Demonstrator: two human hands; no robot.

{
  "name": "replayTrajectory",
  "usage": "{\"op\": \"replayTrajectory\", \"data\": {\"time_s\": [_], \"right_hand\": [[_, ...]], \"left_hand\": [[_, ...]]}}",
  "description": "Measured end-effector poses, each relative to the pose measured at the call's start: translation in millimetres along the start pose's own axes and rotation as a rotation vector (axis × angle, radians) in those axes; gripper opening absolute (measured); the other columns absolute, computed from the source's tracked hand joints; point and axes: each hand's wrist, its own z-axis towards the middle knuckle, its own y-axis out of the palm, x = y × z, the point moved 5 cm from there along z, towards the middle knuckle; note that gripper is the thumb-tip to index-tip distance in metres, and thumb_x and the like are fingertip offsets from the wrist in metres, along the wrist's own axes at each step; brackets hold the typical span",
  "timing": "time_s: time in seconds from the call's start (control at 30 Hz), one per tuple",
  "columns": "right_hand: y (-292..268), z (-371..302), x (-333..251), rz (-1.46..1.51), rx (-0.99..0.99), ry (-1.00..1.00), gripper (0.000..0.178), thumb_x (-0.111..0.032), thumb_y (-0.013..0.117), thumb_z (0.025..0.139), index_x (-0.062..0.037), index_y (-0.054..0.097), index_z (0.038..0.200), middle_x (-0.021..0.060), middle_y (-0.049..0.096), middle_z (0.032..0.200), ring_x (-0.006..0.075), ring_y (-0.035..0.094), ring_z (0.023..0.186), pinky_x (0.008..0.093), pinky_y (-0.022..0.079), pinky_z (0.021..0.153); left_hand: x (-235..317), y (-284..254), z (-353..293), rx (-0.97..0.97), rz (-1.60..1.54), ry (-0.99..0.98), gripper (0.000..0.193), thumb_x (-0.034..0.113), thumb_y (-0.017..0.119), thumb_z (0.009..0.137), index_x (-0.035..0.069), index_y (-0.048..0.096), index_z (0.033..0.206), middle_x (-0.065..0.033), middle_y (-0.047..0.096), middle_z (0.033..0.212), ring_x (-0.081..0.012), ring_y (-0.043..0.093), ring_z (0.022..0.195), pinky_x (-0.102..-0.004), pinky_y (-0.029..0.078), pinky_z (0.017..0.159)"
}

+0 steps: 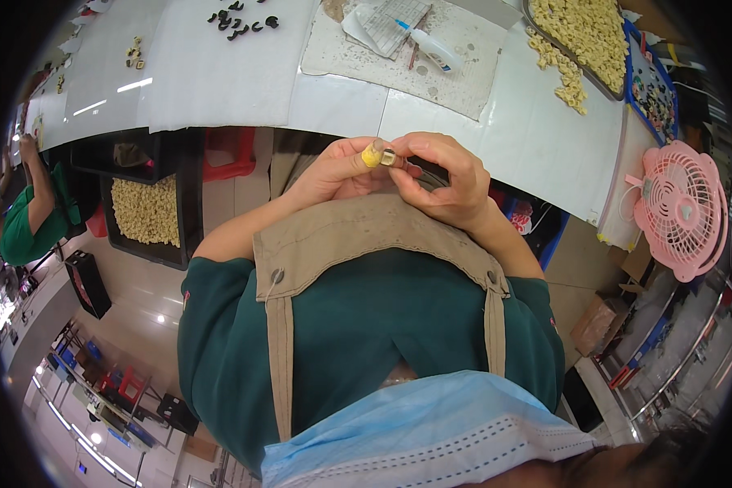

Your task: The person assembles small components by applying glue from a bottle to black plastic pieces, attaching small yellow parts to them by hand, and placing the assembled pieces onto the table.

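Note:
In front of my chest, at the near edge of the table, my two hands meet over a small cream-and-dark piece (388, 158). My left hand (331, 172) is closed, its thumb wrapped in a yellow covering (371, 154) and pressed against the piece's left side. Thumb and fingers of my right hand (451, 175) close on the piece from the right. Fingers hide part of it, so its full shape cannot be made out. Beyond the hands, a white squeeze bottle with a blue tip (436, 51) lies on a stained board (464, 89).
Small black curved parts (240, 20) lie on the white table (220, 89). At the right are a tray of cream pieces (581, 37), a blue tray (655, 89) and a pink fan (681, 211). A black bin (183, 236) holds cream pieces at left; a co-worker's arm (41, 183) is beyond.

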Motion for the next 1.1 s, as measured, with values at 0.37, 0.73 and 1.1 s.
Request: {"op": "replayTrajectory", "data": {"time_s": [0.37, 0.73, 1.1], "right_hand": [[8, 5, 5, -0.014, -0.086, 0.058, 0.052, 0.009, 0.070, 0.062, -0.0008, 0.044, 0.106, 0.0136, 0.062, 0.088, 0.0204, 0.064, 0.073, 0.0273, 0.052, 0.063], [10, 13, 17, 0.101, 0.009, 0.212, 0.047, 0.005, 0.070, 0.067, 0.0006, 0.046, 0.108, 0.0150, 0.059, 0.101, 0.0275, 0.060, 0.094, 0.0342, 0.046, 0.086], [-1, 4, 25, -0.080, 0.025, 0.294, 0.029, 0.004, 0.065, 0.072, 0.0010, 0.055, 0.099, 0.0123, 0.062, 0.093, 0.0206, 0.061, 0.084, 0.0276, 0.048, 0.075]], "left_hand": [[-2, -6, -1, 0.039, -0.045, 0.052, 0.038, 0.024, 0.055, 0.088, -0.004, 0.049, 0.115, -0.0155, 0.054, 0.114, -0.0245, 0.051, 0.110, -0.0381, 0.040, 0.096], [150, -21, -68, 0.772, 1.452, 0.925, 0.016, 0.006, 0.062, 0.076, 0.004, 0.061, 0.092, -0.0052, 0.062, 0.092, -0.0136, 0.057, 0.088, -0.0274, 0.044, 0.080], [279, -98, -113, 1.331, 2.302, 1.110, 0.014, 0.019, 0.063, 0.074, 0.016, 0.066, 0.087, -0.0010, 0.061, 0.082, -0.0203, 0.059, 0.077, -0.0331, 0.044, 0.067]]}}
